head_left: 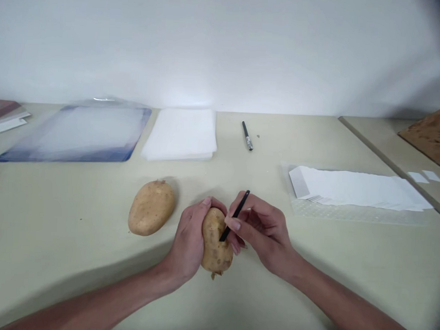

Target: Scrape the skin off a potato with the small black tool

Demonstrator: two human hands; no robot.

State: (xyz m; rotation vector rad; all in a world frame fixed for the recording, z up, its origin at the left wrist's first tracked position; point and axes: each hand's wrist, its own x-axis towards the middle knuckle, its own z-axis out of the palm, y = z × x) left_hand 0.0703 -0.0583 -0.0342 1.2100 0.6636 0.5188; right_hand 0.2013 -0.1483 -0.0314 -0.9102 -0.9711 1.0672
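My left hand [190,239] is wrapped round the left and far side of a light brown potato [212,250], gripping it near the front of the table. Between the thumb and fingers of my right hand [266,232] is a slim black stick-like tool [242,205] with a small hole near its upper end. It slants down to the left, and its lower tip meets the potato's upper surface. Whether the tip has gone into the skin, I cannot tell. A second potato [151,208] lies on the table to the left of my left hand, untouched.
Behind my hands are a stack of white sheets [183,134] and a black pen [247,136]. A blue-edged clear folder [79,134] lies at the left. Fanned white cards [357,188] rest on clear plastic at the right. A brown board [434,135] stands at the far right.
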